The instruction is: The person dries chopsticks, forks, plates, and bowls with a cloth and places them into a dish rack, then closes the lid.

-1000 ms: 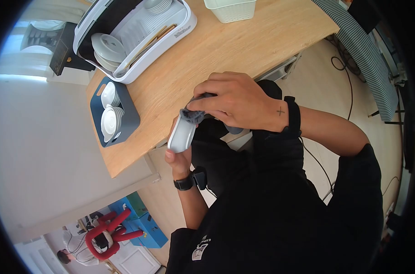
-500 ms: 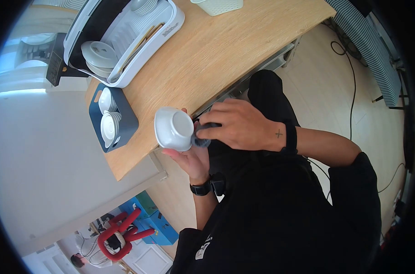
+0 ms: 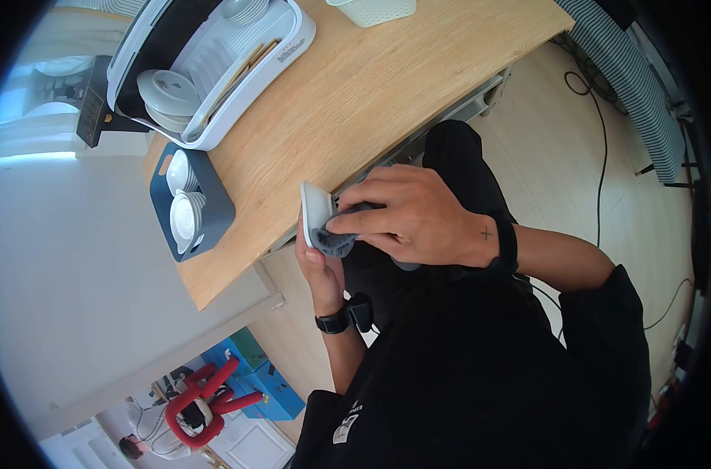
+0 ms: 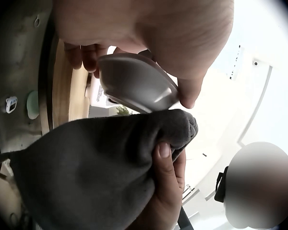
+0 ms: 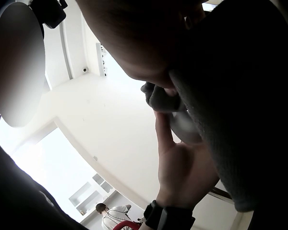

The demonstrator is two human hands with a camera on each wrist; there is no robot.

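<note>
My left hand (image 3: pixel 324 277) grips a small white bowl (image 3: pixel 317 205) in front of the table's edge, over the lap. The bowl is tipped nearly edge-on in the head view, its rim toward the left, with the thumb near the lower end. In my right hand (image 3: pixel 420 213) a dark grey cloth (image 3: pixel 333 243) is bunched and pressed against the bowl. The left wrist view shows the cloth (image 4: pixel 86 167) hanging wide below the bowl (image 4: pixel 134 81), pinched by the right thumb. Both hands meet at the bowl in the right wrist view, where the cloth's loose part (image 5: pixel 225 158) hangs down.
On the wooden table (image 3: pixel 355 102) stand a white dish rack (image 3: pixel 273 70) with plates, bowls and chopsticks, a blue-grey bin (image 3: pixel 219 195) of stacked white bowls, and a pale green basket (image 3: pixel 375 12). Blue boxes (image 3: pixel 269 391) sit on the floor, and another person (image 5: pixel 113 215) is in the background.
The bowl turned its base toward the head camera half a second ago and is now edge-on again. The right hand's cloth moved along with it, staying against the bowl.
</note>
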